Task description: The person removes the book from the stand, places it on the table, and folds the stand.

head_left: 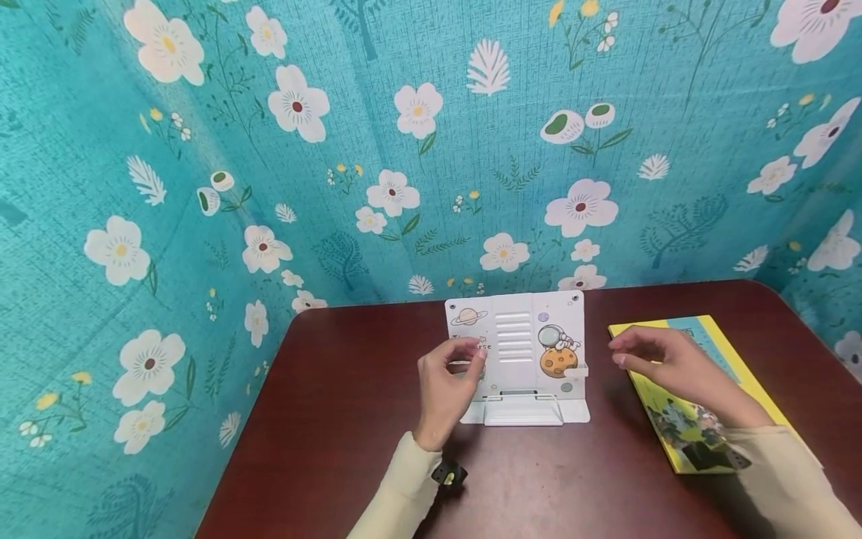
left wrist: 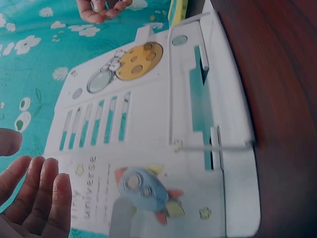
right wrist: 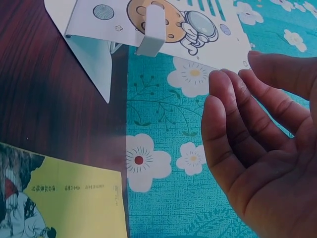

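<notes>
A white book stand (head_left: pixel 518 352) printed with an astronaut, planets and a rocket stands upright on the dark red table (head_left: pixel 350 427). My left hand (head_left: pixel 471 355) hovers at the stand's left side with loosely curled fingers and holds nothing. In the left wrist view the fingers (left wrist: pixel 34 188) sit just off the stand (left wrist: pixel 148 134). My right hand (head_left: pixel 622 352) floats to the right of the stand, above a yellow book (head_left: pixel 700 389) lying flat. Its fingers (right wrist: pixel 233 114) are relaxed and empty, close to the stand's top corner (right wrist: pixel 233 47).
A teal flowered cloth (head_left: pixel 404 150) hangs as a backdrop on three sides of the table. The book (right wrist: pixel 74 203) lies near the table's right edge. A small white page clip (right wrist: pixel 151 29) sticks out from the stand's right side.
</notes>
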`<control>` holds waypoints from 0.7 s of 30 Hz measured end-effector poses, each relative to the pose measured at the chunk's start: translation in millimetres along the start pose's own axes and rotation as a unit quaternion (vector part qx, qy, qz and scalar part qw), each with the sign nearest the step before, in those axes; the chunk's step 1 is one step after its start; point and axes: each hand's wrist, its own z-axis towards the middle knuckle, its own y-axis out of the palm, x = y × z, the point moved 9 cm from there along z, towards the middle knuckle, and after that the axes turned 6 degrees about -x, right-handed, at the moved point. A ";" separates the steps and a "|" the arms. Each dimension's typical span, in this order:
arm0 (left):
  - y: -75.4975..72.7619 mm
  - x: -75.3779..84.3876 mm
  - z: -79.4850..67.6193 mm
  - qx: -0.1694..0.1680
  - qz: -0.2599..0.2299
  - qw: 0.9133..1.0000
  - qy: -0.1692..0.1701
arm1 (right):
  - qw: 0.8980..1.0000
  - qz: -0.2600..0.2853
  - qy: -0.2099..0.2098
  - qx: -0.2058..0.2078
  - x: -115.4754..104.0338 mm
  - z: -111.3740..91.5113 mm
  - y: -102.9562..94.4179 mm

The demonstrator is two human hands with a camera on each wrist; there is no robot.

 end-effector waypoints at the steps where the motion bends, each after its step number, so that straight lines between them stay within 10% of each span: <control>1: -2.1 -1.6 -0.7 0.001 0.001 1.000 -0.002 | 1.000 0.000 0.004 -0.001 0.3 0.7 0.2; 21: -37.3 -37.7 3.8 0.051 0.022 0.998 -0.038 | 1.000 0.010 0.002 0.005 -7.1 11.7 4.8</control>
